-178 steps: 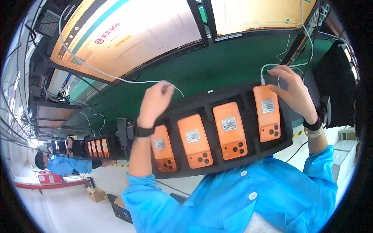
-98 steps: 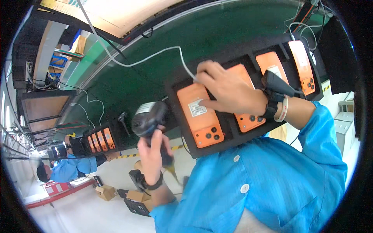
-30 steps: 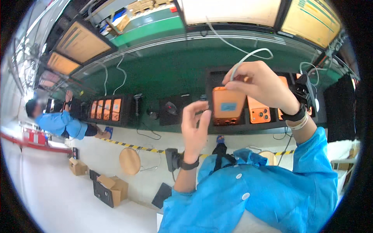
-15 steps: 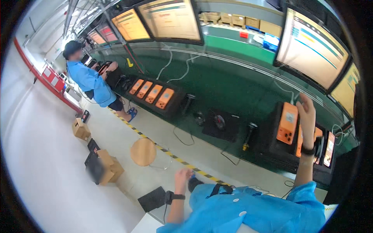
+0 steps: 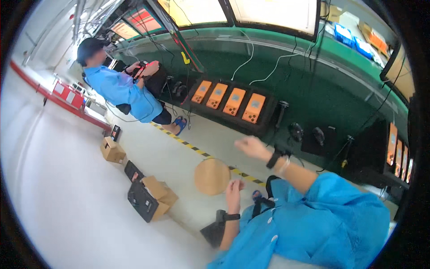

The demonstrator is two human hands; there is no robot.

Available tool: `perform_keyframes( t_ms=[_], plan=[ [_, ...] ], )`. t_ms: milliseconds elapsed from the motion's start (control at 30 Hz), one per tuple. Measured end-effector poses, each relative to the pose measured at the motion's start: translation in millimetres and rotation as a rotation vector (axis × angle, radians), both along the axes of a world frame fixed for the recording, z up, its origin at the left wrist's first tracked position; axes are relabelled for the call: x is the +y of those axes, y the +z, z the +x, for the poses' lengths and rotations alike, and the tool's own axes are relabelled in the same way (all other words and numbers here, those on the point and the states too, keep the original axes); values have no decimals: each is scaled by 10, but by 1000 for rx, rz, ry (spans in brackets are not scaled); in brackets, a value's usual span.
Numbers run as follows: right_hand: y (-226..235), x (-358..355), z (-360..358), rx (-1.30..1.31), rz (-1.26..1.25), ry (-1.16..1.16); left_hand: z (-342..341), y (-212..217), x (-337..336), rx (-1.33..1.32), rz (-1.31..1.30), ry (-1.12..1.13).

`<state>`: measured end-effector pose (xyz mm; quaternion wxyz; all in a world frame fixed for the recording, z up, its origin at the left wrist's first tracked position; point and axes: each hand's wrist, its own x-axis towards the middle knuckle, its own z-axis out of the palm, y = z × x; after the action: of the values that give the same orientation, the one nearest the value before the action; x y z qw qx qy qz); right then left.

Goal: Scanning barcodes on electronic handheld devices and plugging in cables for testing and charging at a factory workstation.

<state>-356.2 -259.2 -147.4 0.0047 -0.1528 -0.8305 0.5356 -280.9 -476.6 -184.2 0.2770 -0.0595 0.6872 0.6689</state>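
Note:
My right hand [image 5: 253,147] is stretched out to the left over the floor beside the bench edge. Its fingers are smeared by motion, and I see nothing in it. Lower down, my left hand [image 5: 233,192] hovers in front of my body near a round stool, its fingers loosely curled in with nothing visible in them. Several orange phones [image 5: 231,101] lie face down in a row on a black tray [image 5: 262,127] on the bench, beyond my right hand and apart from it. More orange phones [image 5: 392,143] stand out at the far right on a black tray.
A co-worker [image 5: 118,92] in a blue shirt stands at the bench on the left, holding a device. The wooden stool [image 5: 212,176] is by the striped floor line. Boxes [image 5: 159,197] stand on the floor. Screens [image 5: 273,13] hang above the green bench [image 5: 309,85].
My right hand has left the phones at the right and swung left past the bench edge. My view has turned left, bringing the co-worker and the left tray nearer.

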Motion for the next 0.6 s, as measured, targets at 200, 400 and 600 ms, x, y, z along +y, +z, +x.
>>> perform_keyframes(
  t_ms=[200, 400, 600],
  plan=[
    [-164, 1261, -1457, 241, 437, -616, -1224, 411, 253, 194, 235, 366],
    [-497, 2126, -2026, -379, 400, -665, -2543, 356, 674, 265, -5, 192],
    [-630, 2346, -2313, -553, 136, -517, -3762, 331, 1749, 405, 47, -70]
  ],
)
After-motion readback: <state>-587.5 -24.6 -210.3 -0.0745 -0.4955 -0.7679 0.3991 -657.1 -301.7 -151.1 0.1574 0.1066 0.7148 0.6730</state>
